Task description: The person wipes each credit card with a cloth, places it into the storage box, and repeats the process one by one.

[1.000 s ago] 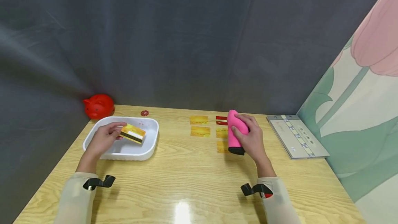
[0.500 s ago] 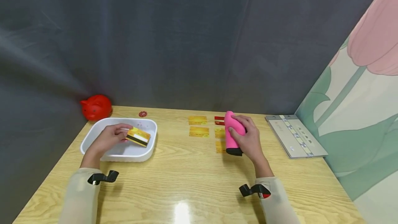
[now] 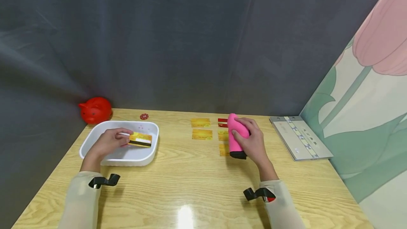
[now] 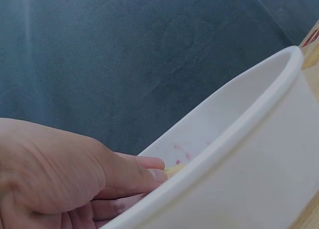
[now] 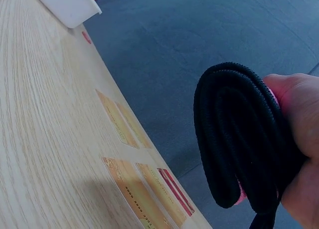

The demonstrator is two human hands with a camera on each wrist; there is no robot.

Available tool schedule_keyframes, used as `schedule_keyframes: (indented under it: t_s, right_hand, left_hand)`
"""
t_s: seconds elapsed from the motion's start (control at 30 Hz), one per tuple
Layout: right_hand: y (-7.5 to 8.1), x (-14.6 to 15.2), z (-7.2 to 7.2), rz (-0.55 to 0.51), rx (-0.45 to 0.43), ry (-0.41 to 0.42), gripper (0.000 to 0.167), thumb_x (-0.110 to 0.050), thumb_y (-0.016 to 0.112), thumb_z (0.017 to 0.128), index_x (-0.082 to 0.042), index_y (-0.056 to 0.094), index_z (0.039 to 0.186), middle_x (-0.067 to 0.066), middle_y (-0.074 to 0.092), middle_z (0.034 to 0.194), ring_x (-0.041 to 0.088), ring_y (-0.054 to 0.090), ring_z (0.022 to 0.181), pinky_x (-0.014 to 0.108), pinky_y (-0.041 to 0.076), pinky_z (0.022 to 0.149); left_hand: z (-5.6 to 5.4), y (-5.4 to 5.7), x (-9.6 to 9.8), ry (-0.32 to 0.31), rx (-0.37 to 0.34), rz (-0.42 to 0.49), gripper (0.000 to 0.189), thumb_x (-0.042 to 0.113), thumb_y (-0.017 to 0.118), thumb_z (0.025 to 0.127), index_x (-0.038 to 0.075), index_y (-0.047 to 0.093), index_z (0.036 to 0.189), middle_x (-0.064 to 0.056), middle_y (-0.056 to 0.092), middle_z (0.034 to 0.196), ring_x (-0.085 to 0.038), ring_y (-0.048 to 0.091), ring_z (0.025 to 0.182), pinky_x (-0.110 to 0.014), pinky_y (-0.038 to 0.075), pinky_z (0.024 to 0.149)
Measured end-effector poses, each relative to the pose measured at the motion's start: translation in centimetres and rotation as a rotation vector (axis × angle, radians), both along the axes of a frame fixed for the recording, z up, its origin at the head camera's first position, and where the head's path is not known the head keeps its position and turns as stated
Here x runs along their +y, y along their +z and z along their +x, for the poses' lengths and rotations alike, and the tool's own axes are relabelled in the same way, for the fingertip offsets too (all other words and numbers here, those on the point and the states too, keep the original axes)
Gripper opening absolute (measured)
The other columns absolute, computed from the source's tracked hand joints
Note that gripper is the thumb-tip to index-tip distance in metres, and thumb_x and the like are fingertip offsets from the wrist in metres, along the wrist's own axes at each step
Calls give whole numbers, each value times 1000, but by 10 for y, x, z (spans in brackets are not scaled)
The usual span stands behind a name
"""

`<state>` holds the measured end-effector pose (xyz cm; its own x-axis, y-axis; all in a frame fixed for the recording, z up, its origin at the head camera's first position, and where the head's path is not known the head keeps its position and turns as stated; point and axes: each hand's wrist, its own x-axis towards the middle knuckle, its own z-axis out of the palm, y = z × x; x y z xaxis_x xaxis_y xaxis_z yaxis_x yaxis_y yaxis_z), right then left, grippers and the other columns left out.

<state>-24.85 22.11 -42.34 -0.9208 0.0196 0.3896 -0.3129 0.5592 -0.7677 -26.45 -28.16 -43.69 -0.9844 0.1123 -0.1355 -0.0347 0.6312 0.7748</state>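
Your left grip (image 3: 106,142) pinches yellow card (image 3: 140,139) by left edge over white tray (image 3: 130,163), left on bench (image 3: 165,186), likely leaving card face uncovered. Your right grip (image 3: 254,140) clasps folded pink roll (image 3: 234,124), right, near flat-laid cards (image 3: 202,134), probably so layers hold together.

Red pig figure (image 3: 96,111), red chip (image 3: 144,116), dark curtain (image 3: 178,45), tulip-patterned backdrop (image 3: 365,116)

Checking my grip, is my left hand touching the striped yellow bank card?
Touching: the head view shows your left hand pinching the striped yellow bank card at its left end.
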Motion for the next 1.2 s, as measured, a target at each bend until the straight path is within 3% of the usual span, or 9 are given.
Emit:
schedule_keyframes:
  t_s: [0.23,0.53,0.8,0.9,1.03,1.13,1.2]
  right_hand:
    - [1,1,-1,1,-12,-8,47,-16,77,93,-16,66,138,12,56,143,34,58,124,52,56,95]
    - [2,3,-2,3,-19,-18,46,-19,76,94,-16,65,139,12,56,144,34,56,126,51,55,97]
    - [2,8,0,-23,-21,-36,45,-20,76,94,-15,66,138,10,57,143,30,57,123,34,52,94]
    - [3,9,-1,-21,-26,-38,45,-20,76,95,-15,66,138,10,57,143,29,57,123,34,52,94]
    - [5,10,0,-22,-32,-39,46,-21,75,95,-15,65,140,11,56,144,31,55,124,38,52,95]
    - [6,12,-1,-26,-41,-49,47,-21,75,95,-16,64,141,11,56,144,31,54,125,38,52,94]
    - [6,13,-1,-28,-44,-54,47,-21,75,95,-16,64,141,11,55,145,31,53,126,37,52,93]
  left_hand:
    - [-1,1,-1,41,18,-86,41,14,71,97,0,63,135,-23,75,119,-29,73,103,-28,57,83]
    - [0,3,-5,74,28,-135,41,11,71,97,-2,62,134,-24,75,117,-31,73,101,-25,53,77]
    - [1,5,-5,79,122,-159,38,10,69,97,-4,63,132,-24,75,117,-36,73,104,-29,56,79]
    - [3,14,5,73,198,-116,37,10,69,98,-2,64,133,-24,74,121,-37,73,108,-31,61,86]
    - [5,29,30,33,290,-35,35,10,71,97,1,67,131,-21,75,121,-35,73,108,-15,57,85]
    - [5,38,55,-7,314,32,33,10,72,97,3,68,128,-19,75,120,-32,73,106,-6,51,82]
    - [4,42,72,-33,312,72,32,11,73,96,5,69,128,-17,74,122,-30,72,107,-9,53,83]
